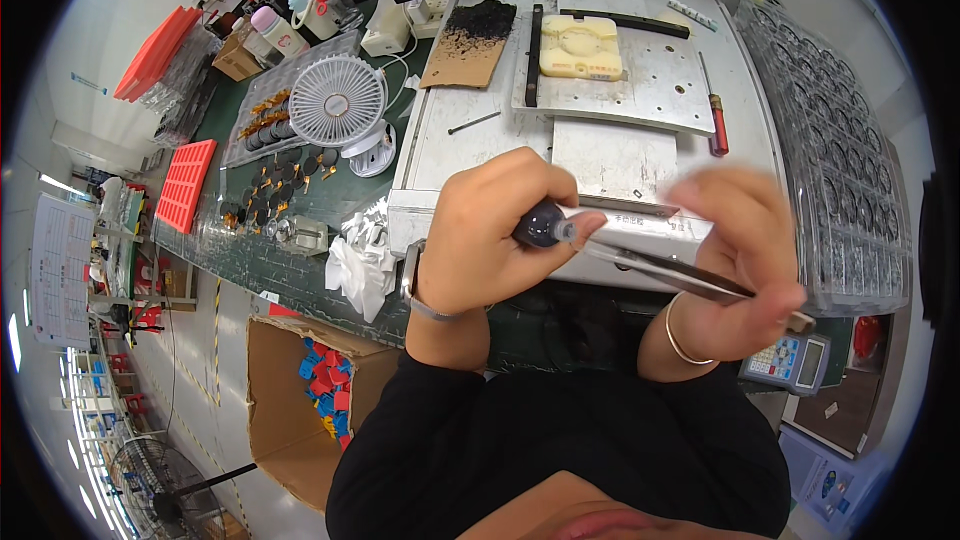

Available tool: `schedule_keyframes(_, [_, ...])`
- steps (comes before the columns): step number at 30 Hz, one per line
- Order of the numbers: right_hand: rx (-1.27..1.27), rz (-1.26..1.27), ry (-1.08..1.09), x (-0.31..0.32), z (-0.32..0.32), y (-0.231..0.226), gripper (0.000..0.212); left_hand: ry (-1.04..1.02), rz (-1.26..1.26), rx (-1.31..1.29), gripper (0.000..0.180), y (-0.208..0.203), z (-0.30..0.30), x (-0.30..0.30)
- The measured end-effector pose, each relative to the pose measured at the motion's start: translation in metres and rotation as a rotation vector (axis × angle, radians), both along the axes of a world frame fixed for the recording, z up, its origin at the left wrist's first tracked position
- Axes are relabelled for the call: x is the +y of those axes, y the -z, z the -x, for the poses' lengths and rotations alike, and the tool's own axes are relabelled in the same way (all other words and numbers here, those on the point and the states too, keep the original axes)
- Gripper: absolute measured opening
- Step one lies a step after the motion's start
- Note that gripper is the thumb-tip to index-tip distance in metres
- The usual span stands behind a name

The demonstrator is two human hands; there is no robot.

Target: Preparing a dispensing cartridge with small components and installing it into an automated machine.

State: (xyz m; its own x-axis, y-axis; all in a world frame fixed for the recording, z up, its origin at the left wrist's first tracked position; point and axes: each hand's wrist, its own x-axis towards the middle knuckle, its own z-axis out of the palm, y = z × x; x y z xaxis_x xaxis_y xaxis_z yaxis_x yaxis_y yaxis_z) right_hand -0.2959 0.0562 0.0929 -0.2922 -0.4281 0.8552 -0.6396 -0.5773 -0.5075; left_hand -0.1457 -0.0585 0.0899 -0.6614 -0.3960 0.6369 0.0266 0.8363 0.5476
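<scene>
My left hand [485, 240] is closed round a small glossy dark round piece [540, 225] with a pale translucent stub, its thumb and forefinger at the stub. My right hand [745, 260], blurred by motion, grips metal tweezers [685, 278]. Their thin tips reach left to the stub; whether they touch it I cannot tell. Both hands are raised in front of the metal work unit [425, 160]. Beyond them, a cream-coloured block [580, 45] with a round recess sits on a drilled metal plate [650, 105].
Left on the green bench are a white fan [337, 100], dark discs [275, 185] and crumpled tissue [365, 265]. Cardboard with black bits [465, 45], a loose bolt [474, 123] and a red screwdriver [718, 125] lie on the metal surface. Clear trays [825, 140] are stacked right, near a calculator [790, 362].
</scene>
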Motion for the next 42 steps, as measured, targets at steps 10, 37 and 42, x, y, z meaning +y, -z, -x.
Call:
schedule_keyframes(10, [0.340,0.046,-0.346,0.010,0.007,-0.015,0.028,0.305,-0.598,0.094,0.051,0.017,-0.007,-0.002])
schedule_keyframes(37, [0.348,0.123,-0.177,0.000,-0.005,-0.010,0.020,0.183,-0.395,-0.016,0.041,0.008,-0.017,-0.008])
schedule_keyframes(42, [0.415,0.223,-0.168,-0.005,-0.006,-0.008,0.022,0.304,-0.769,0.060,0.034,0.005,-0.018,0.001])
